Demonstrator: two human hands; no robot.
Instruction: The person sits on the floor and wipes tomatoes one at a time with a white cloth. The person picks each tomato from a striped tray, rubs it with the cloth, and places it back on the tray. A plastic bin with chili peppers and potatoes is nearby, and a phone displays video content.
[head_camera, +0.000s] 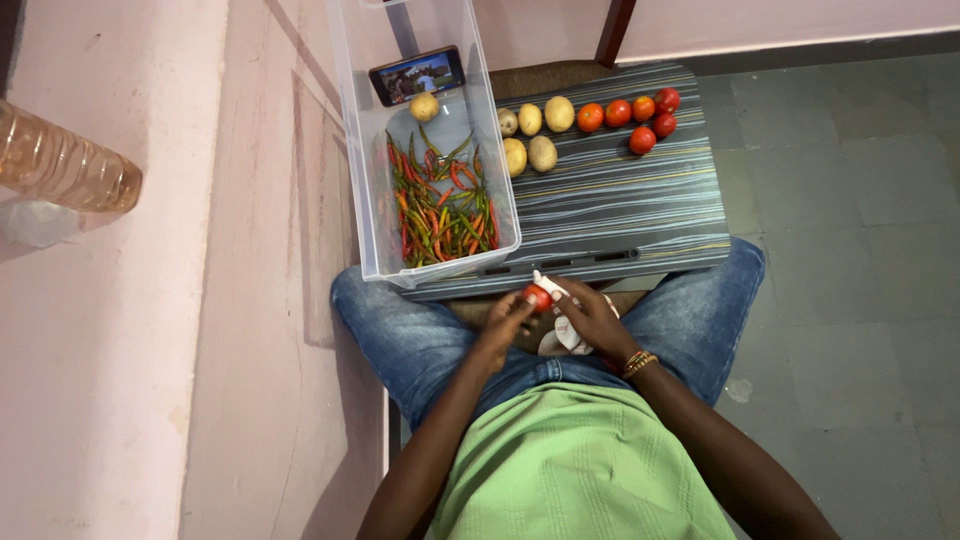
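My left hand (503, 322) and my right hand (590, 318) meet over my lap, just below the near edge of a striped board (610, 205). Between the fingertips of both hands sits a small red tomato (539, 297). My right hand also holds a white cloth (565, 332), bunched against the palm. A row of several red tomatoes (632, 112) and several pale potatoes (530, 135) lies at the far end of the board.
A clear plastic bin (372, 150) on the board's left holds red and green chillies (440, 205), one potato (424, 106) and a propped phone (417, 75). A plastic bottle (62, 165) lies on the pink ledge at left. Grey floor tiles are on the right.
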